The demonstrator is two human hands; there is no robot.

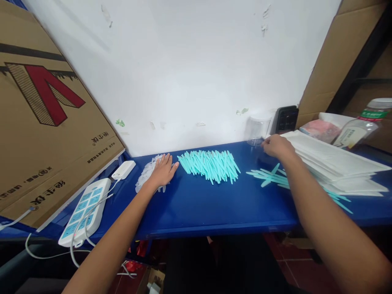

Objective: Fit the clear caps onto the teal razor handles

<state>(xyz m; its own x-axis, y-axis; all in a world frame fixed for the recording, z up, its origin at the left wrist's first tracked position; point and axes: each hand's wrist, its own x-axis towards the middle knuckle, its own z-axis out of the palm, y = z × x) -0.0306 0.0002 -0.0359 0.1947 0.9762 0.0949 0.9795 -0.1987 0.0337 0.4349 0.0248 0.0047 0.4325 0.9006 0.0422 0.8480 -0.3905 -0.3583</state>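
Observation:
My left hand [163,169] lies with fingers spread over a heap of small translucent plastic pieces [143,177] on the blue table. A dense row of turquoise pointed sticks [211,165] lies just right of it. My right hand [278,147] is closed, fingertips pointing left, at the far left corner of a stack of flat white packets [337,159]. What its fingers hold, if anything, is hidden. Beside those fingertips stands a clear jar with a white lid [259,130]. Loose turquoise sticks [269,176] lie nearer the front, partly covered by my right forearm.
A white power strip [85,210] with cables and a small white box [123,170] are at the left. Cardboard [55,122] leans behind them. A dark phone-like device [286,118] stands against the wall. A labelled clear bottle [357,128] lies tilted at the right.

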